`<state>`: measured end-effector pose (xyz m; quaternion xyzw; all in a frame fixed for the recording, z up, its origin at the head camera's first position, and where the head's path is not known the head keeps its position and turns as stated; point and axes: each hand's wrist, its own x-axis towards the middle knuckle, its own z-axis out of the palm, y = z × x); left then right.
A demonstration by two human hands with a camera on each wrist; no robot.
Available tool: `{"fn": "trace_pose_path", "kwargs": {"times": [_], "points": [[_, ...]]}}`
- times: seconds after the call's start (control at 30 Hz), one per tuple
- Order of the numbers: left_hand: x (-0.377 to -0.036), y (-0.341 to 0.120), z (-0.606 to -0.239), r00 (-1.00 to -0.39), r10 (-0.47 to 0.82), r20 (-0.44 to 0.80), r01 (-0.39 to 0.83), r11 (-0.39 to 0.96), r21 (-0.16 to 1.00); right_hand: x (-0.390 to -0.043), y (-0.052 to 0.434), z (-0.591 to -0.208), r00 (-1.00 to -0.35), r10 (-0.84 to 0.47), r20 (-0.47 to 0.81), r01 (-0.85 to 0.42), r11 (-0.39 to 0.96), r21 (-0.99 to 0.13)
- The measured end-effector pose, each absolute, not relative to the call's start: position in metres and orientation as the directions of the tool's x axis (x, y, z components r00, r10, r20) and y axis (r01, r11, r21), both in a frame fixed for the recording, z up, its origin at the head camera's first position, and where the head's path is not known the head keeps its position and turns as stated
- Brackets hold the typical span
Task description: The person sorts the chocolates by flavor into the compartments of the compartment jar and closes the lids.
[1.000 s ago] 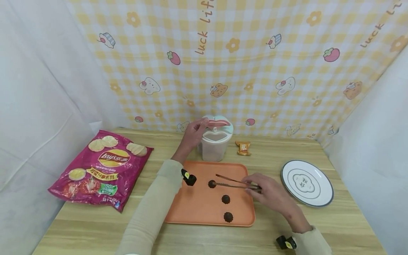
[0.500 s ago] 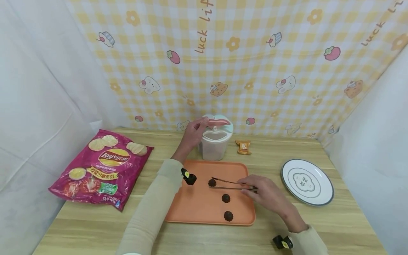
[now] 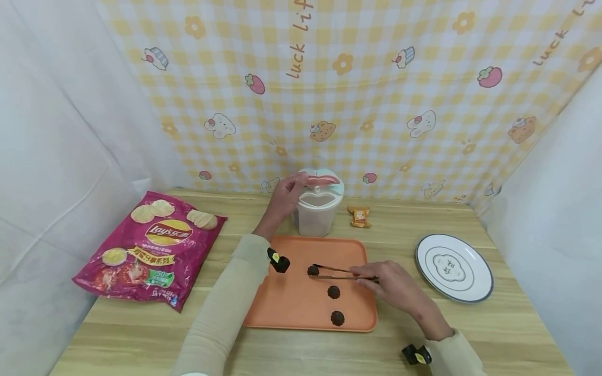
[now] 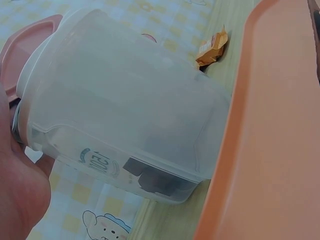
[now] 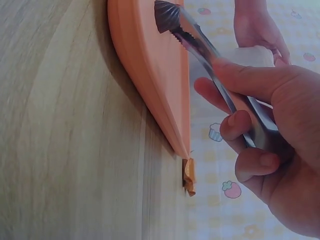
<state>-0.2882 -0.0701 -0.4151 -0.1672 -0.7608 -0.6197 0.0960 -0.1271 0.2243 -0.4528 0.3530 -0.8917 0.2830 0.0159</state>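
- While the tongs (image 3: 340,273) close on one dark round sweet (image 3: 312,270), this sweet sits on the orange tray (image 3: 291,308), in the far half of it, near the middle.
- The right hand (image 3: 392,286) grips the tongs at their back end, with the fingers (image 5: 235,125) curled round both arms of the tool (the right wrist view shows the toothed tips pressed on the ribbed sweet (image 5: 167,16)).
- Two other dark sweets lie on the same tray: the second sweet (image 3: 333,292) is just behind the tong tips toward the person, and the third sweet (image 3: 336,317) is near the front edge of the tray.
- The left hand (image 3: 282,198) rests against the side of the clear plastic jar (image 3: 316,209) and its fingers reach to the pink lid (image 3: 321,181), which stands raised; I cannot tell if they curl round it.
- The jar stands on the tabletop (image 3: 131,334) just behind the far edge of the tray; in the left wrist view something dark (image 4: 155,179) lies at its bottom.
- A small orange wrapped candy (image 3: 359,216) lies on the tabletop to the right of the jar.
- A white plate (image 3: 453,268) with a dark rim sits to the right of the tray, apart from it.
- A purple bag of chips (image 3: 150,248) lies flat on the left part of the tabletop, well apart from the tray.
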Motion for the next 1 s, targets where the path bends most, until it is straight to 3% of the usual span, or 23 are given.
{"fn": "trace_pose_path", "kwargs": {"times": [0.4, 1.0], "points": [[-0.2877, -0.0711, -0.4151, -0.931, 0.128, 0.343, 0.362, 0.179, 0.915, -0.1268, 0.2217, -0.4510, -0.772, -0.611, 0.178, -0.589, 0.579, -0.564], [-0.2862, -0.0706, -0.4156, -0.928, 0.131, 0.348, 0.368, 0.193, 0.909, -0.1257, 0.2224, -0.4542, -0.783, -0.595, 0.181, -0.581, 0.594, -0.557]]}}
